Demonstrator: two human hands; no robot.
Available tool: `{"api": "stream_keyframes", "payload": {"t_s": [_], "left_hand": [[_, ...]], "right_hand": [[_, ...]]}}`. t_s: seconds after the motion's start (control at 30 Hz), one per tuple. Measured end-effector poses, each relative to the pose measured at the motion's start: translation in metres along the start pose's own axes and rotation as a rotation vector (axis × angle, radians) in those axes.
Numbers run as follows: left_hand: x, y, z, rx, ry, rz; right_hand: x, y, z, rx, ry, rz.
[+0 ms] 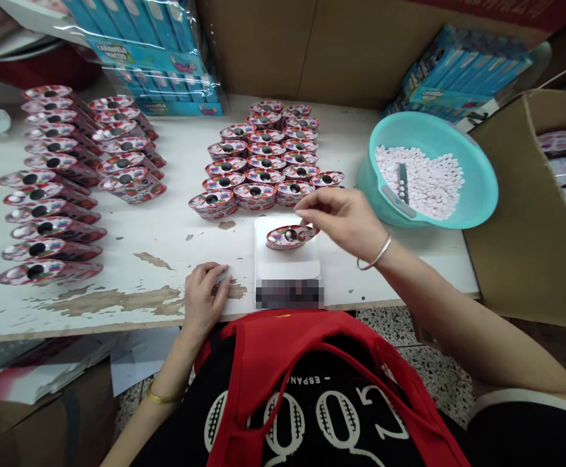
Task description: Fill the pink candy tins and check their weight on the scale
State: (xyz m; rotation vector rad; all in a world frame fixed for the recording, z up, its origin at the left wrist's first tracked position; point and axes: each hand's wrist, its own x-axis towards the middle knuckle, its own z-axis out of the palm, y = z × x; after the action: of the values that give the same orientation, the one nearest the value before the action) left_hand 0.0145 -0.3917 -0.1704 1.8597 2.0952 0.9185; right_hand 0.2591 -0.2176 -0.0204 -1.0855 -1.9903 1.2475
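A small oval red-and-white candy box with a round dark hole in its top sits on a white digital scale. My right hand is closed in a pinch at the box's right end, fingertips touching it; whether anything tiny is also between them is hidden. My left hand rests on the table to the left of the scale, fingers loosely bent and apart, holding nothing. The scale's display is blurred out. Just behind the scale stand rows of similar oval boxes.
A turquoise basin holds small pale candies and a scoop. More oval boxes stand in columns at left. Blue candy packs stand behind. An open cardboard carton is at right. The white tabletop has peeling patches.
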Motion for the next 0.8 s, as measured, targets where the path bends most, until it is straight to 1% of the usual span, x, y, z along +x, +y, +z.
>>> {"api": "stream_keyframes", "payload": {"t_s": [0.1, 0.17, 0.23, 0.3, 0.4, 0.5, 0.6, 0.7, 0.8], "left_hand": [[0.0, 0.0, 0.0, -0.004, 0.004, 0.006], [0.0, -0.001, 0.0, -0.004, 0.003, 0.012], [0.0, -0.001, 0.001, -0.003, -0.001, 0.01], [0.0, -0.003, 0.001, 0.004, -0.007, 0.002], [0.0, -0.004, 0.002, 0.018, -0.008, -0.001], [0.0, -0.004, 0.002, 0.024, -0.005, 0.01], [0.0, -0.003, 0.001, 0.024, 0.0, 0.015], [0.001, -0.003, 0.001, 0.011, 0.001, 0.022], [0.001, -0.004, 0.001, 0.009, 0.005, 0.027]], "right_hand": [[-0.004, 0.012, -0.015, 0.431, 0.086, 0.246], [-0.008, 0.021, -0.021, 0.614, 0.122, 0.364], [-0.013, 0.029, -0.023, 0.701, 0.142, 0.436], [-0.018, 0.033, -0.019, 0.702, 0.154, 0.444], [-0.022, 0.031, -0.005, 0.605, 0.135, 0.335], [-0.022, 0.025, 0.011, 0.469, 0.067, 0.204], [-0.021, 0.02, 0.024, 0.25, 0.044, 0.044], [-0.02, 0.018, 0.031, -0.02, 0.035, -0.135], [-0.02, 0.016, 0.033, -0.162, 0.024, -0.22]]}}
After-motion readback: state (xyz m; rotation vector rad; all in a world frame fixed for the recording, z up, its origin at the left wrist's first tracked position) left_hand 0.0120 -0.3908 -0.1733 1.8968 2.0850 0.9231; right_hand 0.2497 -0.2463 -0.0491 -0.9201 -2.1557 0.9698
